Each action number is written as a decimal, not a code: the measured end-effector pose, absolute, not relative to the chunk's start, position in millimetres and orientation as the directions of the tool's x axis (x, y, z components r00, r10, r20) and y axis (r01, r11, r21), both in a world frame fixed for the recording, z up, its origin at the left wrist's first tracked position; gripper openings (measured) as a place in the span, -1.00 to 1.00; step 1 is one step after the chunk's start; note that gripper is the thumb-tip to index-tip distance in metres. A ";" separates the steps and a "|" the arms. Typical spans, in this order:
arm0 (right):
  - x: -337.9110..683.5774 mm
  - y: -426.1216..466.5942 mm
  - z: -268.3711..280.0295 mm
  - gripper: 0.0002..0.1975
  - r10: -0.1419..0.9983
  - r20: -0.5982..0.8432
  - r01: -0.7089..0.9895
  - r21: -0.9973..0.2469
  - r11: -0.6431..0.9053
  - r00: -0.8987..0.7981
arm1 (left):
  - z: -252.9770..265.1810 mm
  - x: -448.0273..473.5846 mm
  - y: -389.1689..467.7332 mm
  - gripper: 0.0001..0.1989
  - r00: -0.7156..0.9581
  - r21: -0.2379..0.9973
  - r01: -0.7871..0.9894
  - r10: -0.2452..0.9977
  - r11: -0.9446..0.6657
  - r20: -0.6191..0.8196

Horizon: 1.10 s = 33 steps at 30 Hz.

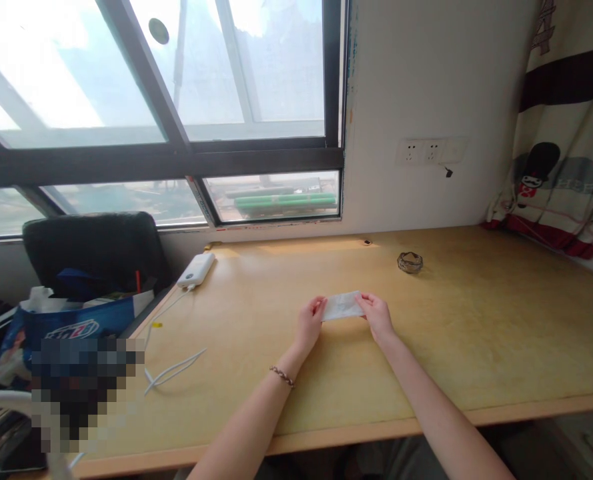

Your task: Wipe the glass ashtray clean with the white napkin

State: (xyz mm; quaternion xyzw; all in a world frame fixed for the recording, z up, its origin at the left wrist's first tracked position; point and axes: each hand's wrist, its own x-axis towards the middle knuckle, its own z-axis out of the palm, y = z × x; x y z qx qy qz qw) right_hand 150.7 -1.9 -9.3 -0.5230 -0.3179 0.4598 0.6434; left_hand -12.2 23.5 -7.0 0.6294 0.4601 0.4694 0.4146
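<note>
A small white rectangular packet (342,306), soft and thin like a tissue or wipe packet, is stretched between my two hands over the middle of the wooden table (246,380). My left hand (310,324) pinches its left end, thumb on top. At the opposite end, my right hand (375,316) grips the upper right corner between thumb and fingers. Faint markings show on the packet, too small to read. A braided bracelet (282,377) circles my left wrist.
Toward the back right sits a dark-rimmed glass ashtray (409,262). A white power bank (197,270) with a white cable (176,368) lies along the left edge. Beyond that edge are a black chair (96,247) and a blue bag (83,327). A curtain (571,133) hangs at right.
</note>
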 end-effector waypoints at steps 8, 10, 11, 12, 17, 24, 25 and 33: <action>163.8 6.5 -21.3 -0.70 0.826 0.045 -0.050 -0.995 0.088 0.562 | -5.4 -11.7 24.7 -0.73 0.182 0.956 0.118 0.952 -0.269 0.245; 173.3 6.5 -18.6 -0.68 0.821 0.027 -0.043 -0.997 0.063 0.571 | -5.2 -13.1 26.1 -0.72 0.181 0.955 0.112 0.951 -0.273 0.250; 181.0 5.7 -16.6 -0.66 0.818 0.017 -0.041 -0.998 0.049 0.575 | -5.1 -13.8 26.7 -0.71 0.176 0.954 0.118 0.951 -0.275 0.252; 191.3 4.1 -14.4 -0.65 0.813 0.009 -0.034 -0.999 0.036 0.582 | -5.0 -14.4 27.1 -0.72 0.170 0.952 0.130 0.952 -0.278 0.255; 271.2 -20.7 -0.5 -0.67 0.725 0.001 0.074 -0.995 -0.069 0.689 | -5.0 -14.5 26.1 -0.72 0.172 0.925 0.227 0.948 -0.303 0.268; 313.8 -73.0 -11.3 -0.58 0.683 0.373 0.701 -0.652 -0.289 0.628 | -4.0 -10.6 22.2 -0.63 0.182 0.896 0.298 0.941 -0.329 0.285; 306.6 -77.1 -17.5 -0.61 0.753 0.384 0.776 -0.575 -0.258 0.535 | -4.0 -10.3 21.6 -0.62 0.183 0.894 0.302 0.940 -0.331 0.287; 295.5 -76.2 -36.9 -0.65 0.907 0.282 0.928 -0.292 -0.229 0.313 | -5.2 -11.3 18.0 -0.66 0.242 0.840 0.341 0.903 -0.422 0.355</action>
